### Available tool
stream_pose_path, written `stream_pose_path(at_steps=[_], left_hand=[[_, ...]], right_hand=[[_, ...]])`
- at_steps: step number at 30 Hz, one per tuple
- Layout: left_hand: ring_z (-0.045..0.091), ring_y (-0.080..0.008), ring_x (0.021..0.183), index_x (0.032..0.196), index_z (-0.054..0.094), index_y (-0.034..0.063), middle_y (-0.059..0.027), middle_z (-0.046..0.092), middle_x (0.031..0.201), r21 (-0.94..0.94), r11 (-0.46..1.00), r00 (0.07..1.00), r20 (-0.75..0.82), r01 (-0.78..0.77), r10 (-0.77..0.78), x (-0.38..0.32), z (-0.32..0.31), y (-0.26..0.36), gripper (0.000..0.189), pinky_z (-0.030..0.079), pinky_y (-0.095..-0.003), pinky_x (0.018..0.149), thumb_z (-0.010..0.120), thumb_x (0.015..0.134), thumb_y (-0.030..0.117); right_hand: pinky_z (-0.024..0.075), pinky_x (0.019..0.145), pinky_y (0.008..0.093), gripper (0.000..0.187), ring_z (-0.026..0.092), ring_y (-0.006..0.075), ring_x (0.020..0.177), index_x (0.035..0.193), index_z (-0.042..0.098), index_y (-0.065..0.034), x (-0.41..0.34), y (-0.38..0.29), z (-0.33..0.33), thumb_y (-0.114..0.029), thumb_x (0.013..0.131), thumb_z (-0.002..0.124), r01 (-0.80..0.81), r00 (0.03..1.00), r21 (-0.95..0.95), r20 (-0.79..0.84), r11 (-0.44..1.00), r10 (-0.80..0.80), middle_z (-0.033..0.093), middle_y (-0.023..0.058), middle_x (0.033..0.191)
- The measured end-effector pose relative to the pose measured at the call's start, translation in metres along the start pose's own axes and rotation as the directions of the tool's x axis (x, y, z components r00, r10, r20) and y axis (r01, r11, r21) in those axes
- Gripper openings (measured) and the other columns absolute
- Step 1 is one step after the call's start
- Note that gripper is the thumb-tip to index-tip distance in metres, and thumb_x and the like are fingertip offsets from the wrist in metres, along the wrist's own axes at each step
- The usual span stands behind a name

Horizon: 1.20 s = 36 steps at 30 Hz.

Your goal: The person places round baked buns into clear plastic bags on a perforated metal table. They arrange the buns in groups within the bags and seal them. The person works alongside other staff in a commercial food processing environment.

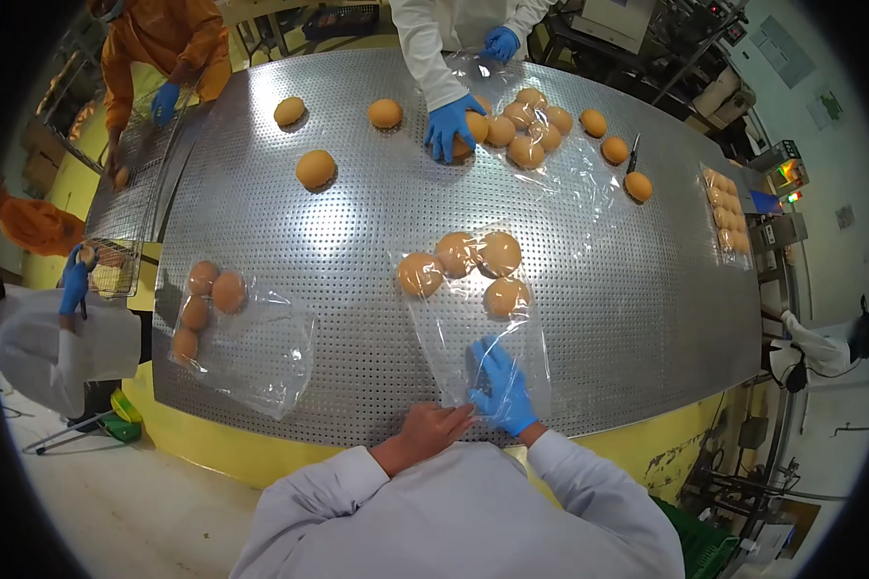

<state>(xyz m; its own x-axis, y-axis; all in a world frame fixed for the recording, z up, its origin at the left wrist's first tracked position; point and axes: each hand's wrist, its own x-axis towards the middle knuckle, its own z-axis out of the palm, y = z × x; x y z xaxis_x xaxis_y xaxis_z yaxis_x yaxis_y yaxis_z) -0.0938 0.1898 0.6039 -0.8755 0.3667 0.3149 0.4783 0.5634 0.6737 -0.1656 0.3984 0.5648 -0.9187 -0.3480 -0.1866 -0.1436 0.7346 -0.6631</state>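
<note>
My bare left hand (434, 427) grips the mouth edge of a clear plastic bag (442, 340) near the table's front edge. My right hand (505, 387), in a blue glove, reaches inside that bag with its fingers spread, below the buns. Several round brown buns (458, 253) lie at the bag's far end. To the left, another clear bag (261, 354) holds several buns (228, 292) along its left side. Across the table a co-worker's blue-gloved hand (449, 127) covers buns beside a bag with several more buns (526, 150).
Loose buns (316, 169) lie on the perforated metal table (362, 347). A knife (634, 153) lies between buns at the back right. A packed bag of buns (725, 210) sits at the right edge. Wire racks (116, 271) and co-workers are at the left.
</note>
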Motion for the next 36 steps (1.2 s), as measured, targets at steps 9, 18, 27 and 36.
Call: stream_pose_path(at_steps=[9,18,27,36], left_hand=[[0.063,-0.0231,0.057,0.105,0.069,0.0117,-0.003,0.066,0.069,0.087,0.995,0.992,-0.125,0.039,-0.028,-0.019,0.007,-0.085,0.02,0.048,-0.0383,0.049,0.071,0.089,0.022],[0.066,-0.0239,0.062,0.117,0.064,0.0116,-0.0047,0.067,0.075,0.036,0.999,0.994,0.106,0.011,-0.015,-0.031,0.003,-0.099,0.029,0.052,-0.0393,0.055,0.062,0.09,0.021],[0.07,-0.0248,0.077,0.119,0.062,0.0045,-0.0099,0.071,0.096,-0.142,0.989,0.98,0.199,0.034,-0.005,-0.035,0.007,-0.105,0.039,0.054,-0.0385,0.069,0.061,0.086,0.025],[0.064,-0.0239,0.062,0.109,0.064,0.0056,-0.005,0.063,0.069,-0.171,0.984,0.989,0.149,0.05,-0.024,-0.012,-0.023,-0.093,0.031,0.051,-0.037,0.059,0.063,0.084,0.023]], right_hand=[[0.0474,0.106,0.0422,0.051,0.062,0.0318,0.123,0.142,0.057,-0.0112,0.083,-0.156,-0.105,-0.024,0.094,0.066,0.096,0.461,0.456,0.768,0.885,-0.445,0.062,0.0139,0.14],[0.04,0.113,0.0462,0.079,0.05,0.0435,0.131,0.145,0.052,-0.0217,0.419,-0.224,0.075,-0.032,0.075,0.085,0.45,0.865,-0.195,-0.144,0.871,-0.48,0.048,0.0161,0.147],[0.0468,0.102,0.0459,0.056,0.057,0.0395,0.118,0.131,0.056,-0.0092,0.571,-0.207,-0.004,-0.026,0.082,0.076,0.41,0.534,-0.291,-0.692,0.864,-0.486,0.052,0.0184,0.134],[0.0456,0.107,0.0504,0.068,0.05,0.0461,0.129,0.146,0.049,-0.0186,0.458,-0.15,0.016,-0.035,0.084,0.072,0.186,0.884,-0.102,-0.418,0.977,-0.212,0.032,0.0263,0.157]])
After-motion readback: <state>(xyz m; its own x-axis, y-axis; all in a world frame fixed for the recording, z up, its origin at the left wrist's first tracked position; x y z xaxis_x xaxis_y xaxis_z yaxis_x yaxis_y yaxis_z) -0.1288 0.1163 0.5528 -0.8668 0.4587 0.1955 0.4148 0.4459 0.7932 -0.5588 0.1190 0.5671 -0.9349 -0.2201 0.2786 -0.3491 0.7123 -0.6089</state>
